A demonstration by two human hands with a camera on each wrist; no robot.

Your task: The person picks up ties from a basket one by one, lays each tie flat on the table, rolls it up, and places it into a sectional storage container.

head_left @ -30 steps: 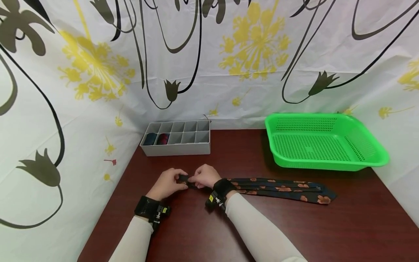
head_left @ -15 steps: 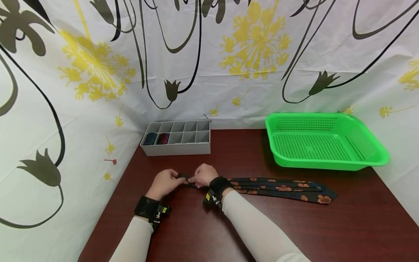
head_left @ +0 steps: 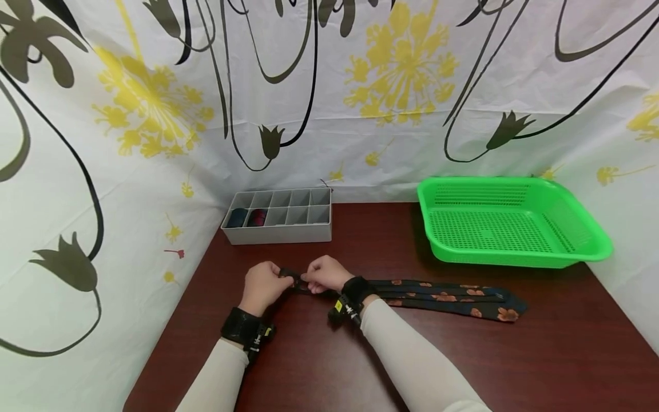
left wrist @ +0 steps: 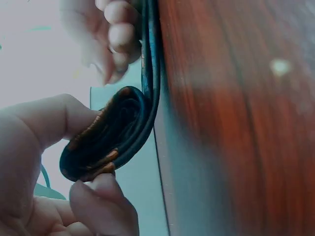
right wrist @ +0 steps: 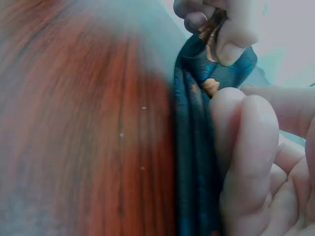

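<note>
A dark necktie [head_left: 443, 297] with orange flowers lies folded lengthwise across the table, its wide pointed end at the right. Its left end is wound into a flattened roll [left wrist: 110, 132]. My left hand [head_left: 261, 286] pinches this roll between thumb and fingers, and the left wrist view shows the coiled layers edge on. Just right of the roll, my right hand [head_left: 326, 274] is over the folded strip [right wrist: 197, 162], fingers bent and fingertips close to the roll. I cannot tell whether the right fingers grip the cloth. The right hand and wristband hide part of the strip.
A grey divided box [head_left: 280, 234] stands at the back left, with a dark blue roll [head_left: 237, 217] and a red patterned roll [head_left: 256, 217] in its front compartments. A green perforated basket [head_left: 509, 260] sits at the back right. A flower-printed cloth [head_left: 370, 137] hangs behind the table.
The left hand has turned and shifted slightly right and up with the roll. The right hand has moved a little to the right. The tie's wide end has slid slightly left.
</note>
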